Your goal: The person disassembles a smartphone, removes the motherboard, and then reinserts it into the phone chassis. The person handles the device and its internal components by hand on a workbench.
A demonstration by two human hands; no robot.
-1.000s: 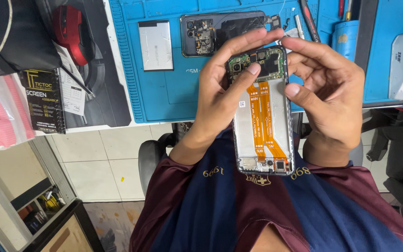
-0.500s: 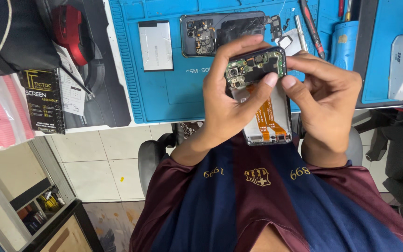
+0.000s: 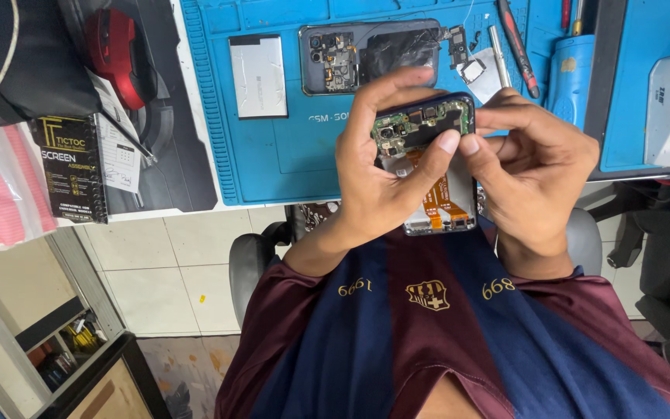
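Head view, looking down. Opened phone (image 3: 428,167) held up over the lap, just in front of the near edge of the tabletop (image 3: 195,203), circuit board end uppermost and orange ribbon cable (image 3: 437,203) running down its middle. Left hand (image 3: 381,167) wrapped around the phone's left side, fingers (image 3: 388,84) curled over the top edge, thumb laid across the face. Right hand (image 3: 533,167) against the right side, fingers bent inward and clamped on the phone's edge, thumb tip meeting the left thumb near the board.

Compared with a second ago: phone raised and drawn further into both palms, so less of the lower body and cable showing now; then most of its length hung free below the hands. Thumbs brought closer together, now touching at the top right of the board. Right hand folded tighter than before.

Unchanged on the blue mat (image 3: 273,147): a second phone (image 3: 370,54) lying open, a grey battery (image 3: 257,75) just left of it, small loose parts (image 3: 471,58) to its right, a red-handled tool (image 3: 517,46) beside those. Red mouse (image 3: 114,50) and black box (image 3: 71,167) at the left, as before.
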